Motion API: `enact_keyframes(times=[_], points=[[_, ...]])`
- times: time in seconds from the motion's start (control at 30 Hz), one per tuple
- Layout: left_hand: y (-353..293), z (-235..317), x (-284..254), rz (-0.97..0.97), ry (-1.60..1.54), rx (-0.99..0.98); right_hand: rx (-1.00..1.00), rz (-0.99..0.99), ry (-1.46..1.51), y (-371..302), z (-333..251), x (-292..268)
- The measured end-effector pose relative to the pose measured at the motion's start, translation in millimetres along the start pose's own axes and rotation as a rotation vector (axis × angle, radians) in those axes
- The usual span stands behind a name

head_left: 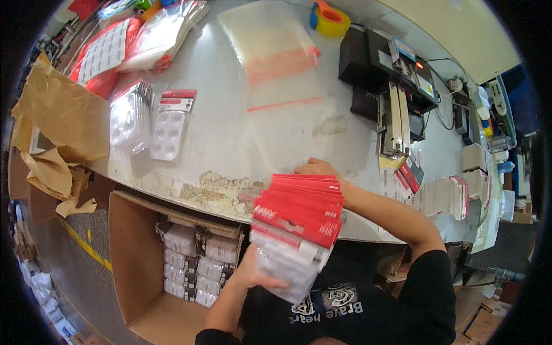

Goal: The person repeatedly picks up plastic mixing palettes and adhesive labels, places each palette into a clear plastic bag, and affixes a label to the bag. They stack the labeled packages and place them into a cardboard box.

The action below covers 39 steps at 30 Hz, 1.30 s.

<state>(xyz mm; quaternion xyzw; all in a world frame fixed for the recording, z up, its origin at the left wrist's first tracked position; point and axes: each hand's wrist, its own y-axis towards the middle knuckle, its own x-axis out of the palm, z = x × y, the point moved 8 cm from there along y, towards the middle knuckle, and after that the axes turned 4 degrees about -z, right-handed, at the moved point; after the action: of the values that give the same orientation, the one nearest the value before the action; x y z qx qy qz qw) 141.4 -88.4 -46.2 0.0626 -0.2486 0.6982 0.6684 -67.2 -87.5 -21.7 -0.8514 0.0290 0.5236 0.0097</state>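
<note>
— The packs (pixel 296 230): where are they being held?
— At the edge of the tabletop (pixel 213 118), clamped by the left hand (pixel 257 272); the right hand (pixel 316 167) is being partly hidden, its grip impossible to tell.

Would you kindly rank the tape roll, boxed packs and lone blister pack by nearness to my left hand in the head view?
From your left hand:
1. Boxed packs, in the carton, leftward.
2. Lone blister pack, on the table, front-left.
3. Tape roll, table's far side.
</note>
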Motion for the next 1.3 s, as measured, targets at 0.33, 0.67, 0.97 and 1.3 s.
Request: enact_keyframes(times=[0.33, 0.67, 0.97, 1.3], points=[[2, 19, 4, 0.217, 0.305, -0.013, 0.372, -0.182, 0.446, -34, 20, -18], [-3, 14, 25, 0.196, 0.307, -0.077, 0.415, -0.209, 0.523, -40, -12, -34], [0, 2, 18, 0.235, 0.375, -0.117, 0.57, -0.207, 0.532, -56, -33, -51], [-6, 2, 24, 0.382, 0.451, 0.097, 0.522, 0.04, -0.082, -54, -59, 29]])
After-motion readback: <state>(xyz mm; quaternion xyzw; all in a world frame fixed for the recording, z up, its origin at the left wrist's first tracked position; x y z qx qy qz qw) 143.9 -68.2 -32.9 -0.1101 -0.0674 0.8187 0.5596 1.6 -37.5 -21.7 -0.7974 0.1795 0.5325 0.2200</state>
